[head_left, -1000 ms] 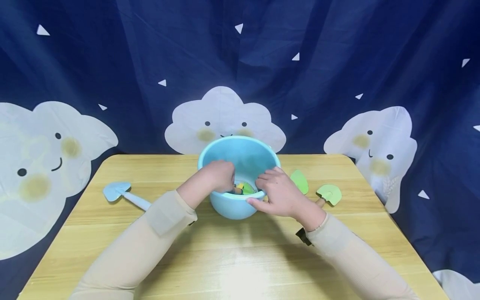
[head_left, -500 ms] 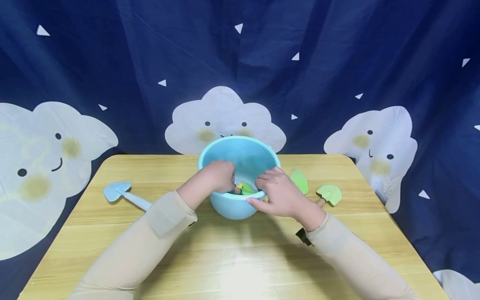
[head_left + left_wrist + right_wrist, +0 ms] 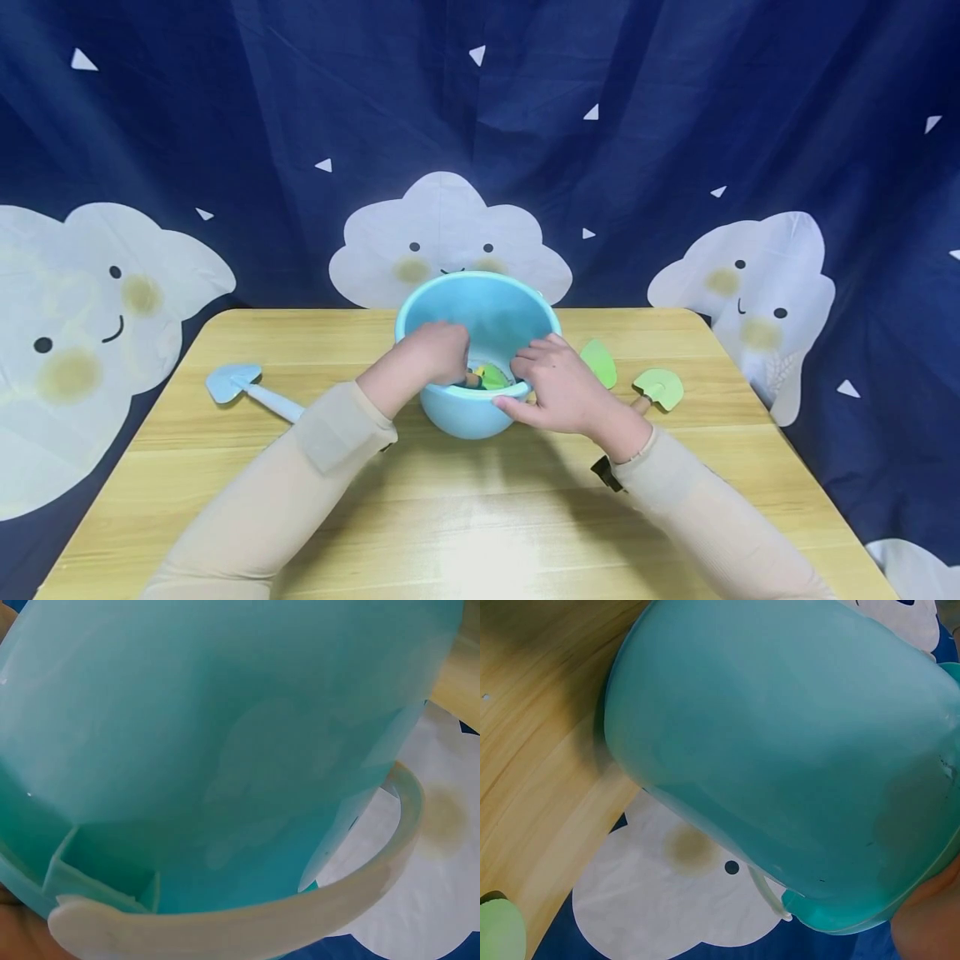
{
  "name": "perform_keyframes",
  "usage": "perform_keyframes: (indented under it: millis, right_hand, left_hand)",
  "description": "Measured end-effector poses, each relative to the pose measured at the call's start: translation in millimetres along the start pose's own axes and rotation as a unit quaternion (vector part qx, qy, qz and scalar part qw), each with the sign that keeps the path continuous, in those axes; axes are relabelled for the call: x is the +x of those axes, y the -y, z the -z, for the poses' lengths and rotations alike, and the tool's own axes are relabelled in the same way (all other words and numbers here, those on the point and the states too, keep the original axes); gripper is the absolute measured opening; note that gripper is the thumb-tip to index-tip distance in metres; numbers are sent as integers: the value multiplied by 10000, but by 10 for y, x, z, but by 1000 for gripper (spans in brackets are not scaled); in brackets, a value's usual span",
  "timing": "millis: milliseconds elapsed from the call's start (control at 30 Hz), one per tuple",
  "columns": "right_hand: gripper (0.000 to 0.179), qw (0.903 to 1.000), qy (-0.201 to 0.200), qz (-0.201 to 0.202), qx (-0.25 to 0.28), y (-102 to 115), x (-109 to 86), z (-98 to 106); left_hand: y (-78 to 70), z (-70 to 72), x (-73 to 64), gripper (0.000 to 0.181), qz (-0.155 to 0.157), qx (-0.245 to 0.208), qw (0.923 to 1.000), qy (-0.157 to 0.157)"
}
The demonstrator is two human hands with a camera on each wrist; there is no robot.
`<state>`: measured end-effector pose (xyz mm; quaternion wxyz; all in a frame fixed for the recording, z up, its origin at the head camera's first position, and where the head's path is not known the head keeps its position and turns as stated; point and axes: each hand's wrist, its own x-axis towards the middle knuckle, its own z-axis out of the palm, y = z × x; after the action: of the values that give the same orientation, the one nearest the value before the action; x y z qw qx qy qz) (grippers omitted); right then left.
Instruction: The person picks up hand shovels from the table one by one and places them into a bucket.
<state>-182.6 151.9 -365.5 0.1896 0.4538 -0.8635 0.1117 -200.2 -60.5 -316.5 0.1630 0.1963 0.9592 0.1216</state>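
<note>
Between the two hands is a bucket (image 3: 468, 417) of smooth, glossy light-blue plastic, round at the rolled rim and narrowing toward its base. The right hand (image 3: 562, 383) grips the rim on its near right side, thumb outside along the wall, bent fingers reaching over the lip. The left hand (image 3: 441, 350) dips over the near left rim into the bucket; its fingers are hidden, so whether they pinch anything cannot be told. Just beside it, inside, shows a leaf-green blade (image 3: 493, 377) with a bit of yellow. A curved, pale bucket handle (image 3: 247, 926) shows on the bucket's outside.

Left of the left hand, partly behind that sleeve (image 3: 277, 492), lies a pale-blue toy spade (image 3: 234, 382) with a straight shaft. Just beyond the right hand lie a pointed, leaf-shaped green blade (image 3: 599, 363) and a broad, scalloped green shovel (image 3: 660, 388) with a brown, wood-like handle, all on the wood-grained surface (image 3: 480, 500).
</note>
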Motion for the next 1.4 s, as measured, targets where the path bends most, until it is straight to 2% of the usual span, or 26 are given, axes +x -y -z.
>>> perform_keyframes:
  millis: [367,633,967,1300,1400]
  right_hand:
    - [57,10000,-26,8,19,5,0,-2]
    - [57,10000,-37,4,33,10,3,2]
    - [57,10000,-60,9,16,10,2,8]
    - [57,10000,-50,3,15,7,0,8]
    - [57,10000,-42,-3,21,11,1,11]
  left_hand:
    - [-19,-7,-7,29,180,-7,9998,-108]
    - [-7,-22,5,26,214,-3,9994,-262]
    - [-20,-15,-16,25,220,10,9993,-307]
    - [1,-43,-8,42,264,-198,9983,-490]
    - [11,-57,-5,40,312,-289,9974,-585]
